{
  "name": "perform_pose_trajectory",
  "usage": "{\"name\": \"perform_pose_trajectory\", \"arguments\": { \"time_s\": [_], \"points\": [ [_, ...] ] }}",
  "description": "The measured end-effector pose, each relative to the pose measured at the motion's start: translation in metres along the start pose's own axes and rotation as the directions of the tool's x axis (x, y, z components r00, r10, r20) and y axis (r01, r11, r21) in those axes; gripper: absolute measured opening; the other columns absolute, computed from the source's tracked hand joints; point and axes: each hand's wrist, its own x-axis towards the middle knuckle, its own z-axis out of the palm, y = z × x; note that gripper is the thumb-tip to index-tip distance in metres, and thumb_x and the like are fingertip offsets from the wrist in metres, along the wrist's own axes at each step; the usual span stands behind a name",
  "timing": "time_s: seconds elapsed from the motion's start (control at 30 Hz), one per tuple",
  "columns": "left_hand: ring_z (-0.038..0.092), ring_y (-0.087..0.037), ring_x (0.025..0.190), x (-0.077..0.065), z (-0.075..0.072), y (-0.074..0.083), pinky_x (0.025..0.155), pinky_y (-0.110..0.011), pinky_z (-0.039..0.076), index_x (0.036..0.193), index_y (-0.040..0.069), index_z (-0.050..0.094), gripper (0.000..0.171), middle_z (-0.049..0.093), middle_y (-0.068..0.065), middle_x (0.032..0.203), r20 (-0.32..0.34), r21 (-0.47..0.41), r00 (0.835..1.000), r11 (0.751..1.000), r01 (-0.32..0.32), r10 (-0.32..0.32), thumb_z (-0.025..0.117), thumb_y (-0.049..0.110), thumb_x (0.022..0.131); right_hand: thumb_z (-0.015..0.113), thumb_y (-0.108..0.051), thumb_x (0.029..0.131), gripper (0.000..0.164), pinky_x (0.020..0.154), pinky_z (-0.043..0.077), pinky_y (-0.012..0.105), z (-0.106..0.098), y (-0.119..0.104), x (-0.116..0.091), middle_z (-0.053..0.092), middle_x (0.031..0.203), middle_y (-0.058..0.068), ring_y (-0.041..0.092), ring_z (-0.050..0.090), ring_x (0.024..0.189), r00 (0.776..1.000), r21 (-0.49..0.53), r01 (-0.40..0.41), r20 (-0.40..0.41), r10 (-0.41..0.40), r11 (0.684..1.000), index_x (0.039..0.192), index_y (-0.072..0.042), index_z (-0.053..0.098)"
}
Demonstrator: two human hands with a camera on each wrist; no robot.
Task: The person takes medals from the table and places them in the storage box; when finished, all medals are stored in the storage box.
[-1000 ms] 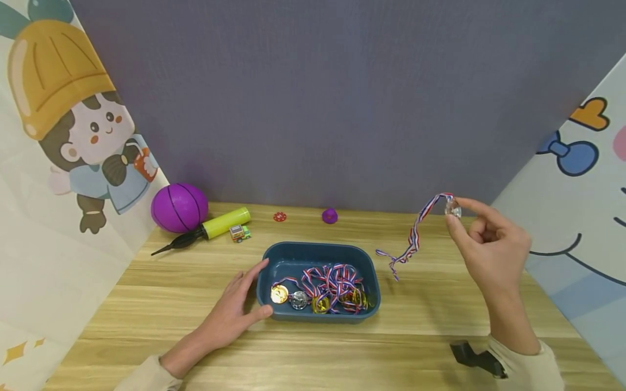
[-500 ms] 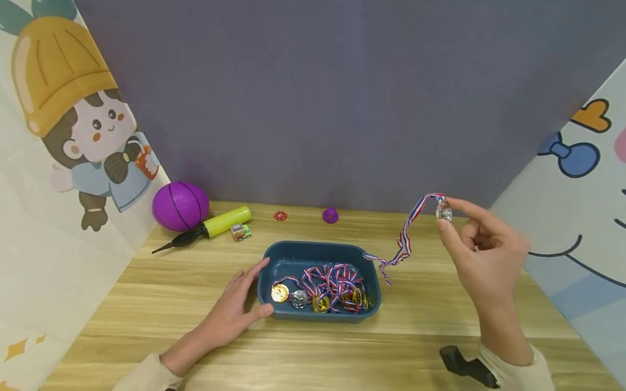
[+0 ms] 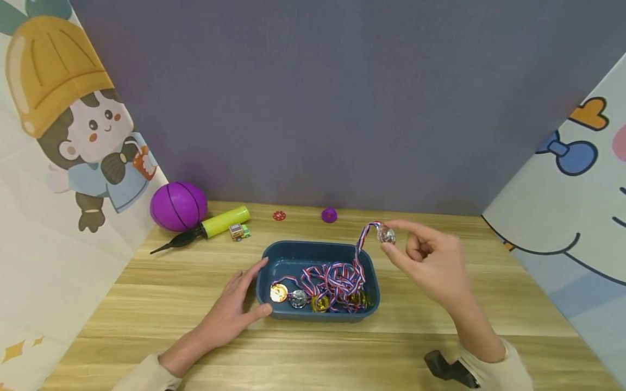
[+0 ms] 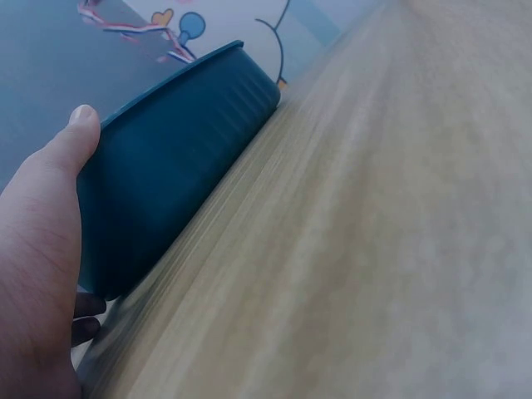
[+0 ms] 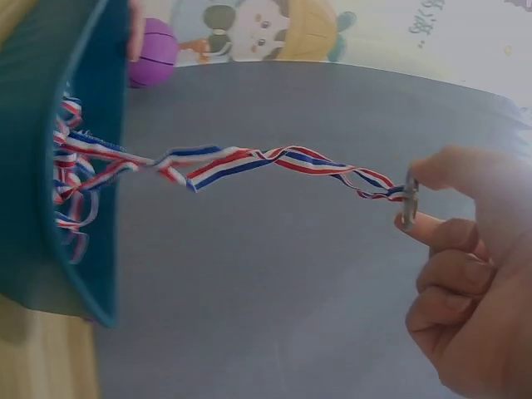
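My right hand pinches a silver medal between thumb and index finger, above and right of a dark blue plastic bin. From the medal a red, white and blue ribbon trails down into the bin, as the right wrist view shows. Inside the bin lie a tangle of similar ribbons, a gold medal, another silver medal and more gold ones toward the right. My left hand rests against the bin's left end, fingers extended and thumb at the near corner.
Behind the bin on the wooden table are a purple ball, a yellow hand pump with a black nozzle, a toy truck, a red chip and a small purple object. A grey panel stands at the back.
My right hand has moved left and slightly down with the silver medal, bringing its dangling ribbon from beside the bin into it. The left hand and bin have stayed in place.
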Motion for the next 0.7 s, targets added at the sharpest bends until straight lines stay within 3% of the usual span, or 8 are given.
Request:
{"name": "perform_pose_trajectory", "arguments": {
  "time_s": [0.13,0.33,0.7],
  "points": [
    [0.048,-0.053,0.152,0.000,0.000,-0.001,0.127,-0.081,0.019,0.177,0.029,0.029,0.092,0.060,-0.021,0.160,-0.002,0.003,1.000,1.000,0.000,0.000,0.074,0.059,0.103,0.092,-0.007,0.090,0.031,0.048,0.031,0.024,0.012,0.004,-0.002,0.034,0.061,-0.011,-0.003,0.026,0.055,0.988,-0.078,-0.067,0.135,0.077,0.995,0.119,-0.015,0.085],
    [0.051,-0.049,0.151,0.000,0.001,-0.003,0.128,-0.079,0.020,0.177,0.028,0.028,0.092,0.059,-0.020,0.161,-0.001,0.014,1.000,1.000,-0.017,0.017,0.075,0.057,0.102,0.092,-0.020,0.094,0.027,0.056,0.038,0.025,0.030,0.016,-0.006,0.034,0.059,-0.018,-0.001,0.028,0.054,0.939,-0.158,-0.140,0.292,0.182,0.977,0.120,-0.016,0.086],
    [0.050,-0.049,0.153,0.000,0.001,-0.003,0.128,-0.079,0.019,0.177,0.030,0.027,0.092,0.058,-0.019,0.163,0.001,0.014,1.000,1.000,-0.008,0.008,0.074,0.058,0.103,0.094,-0.021,0.092,0.029,0.058,0.040,0.024,0.055,0.038,-0.016,0.033,0.055,-0.019,-0.002,0.025,0.051,0.891,-0.196,-0.141,0.402,0.210,0.970,0.118,-0.014,0.086]
  ]
}}
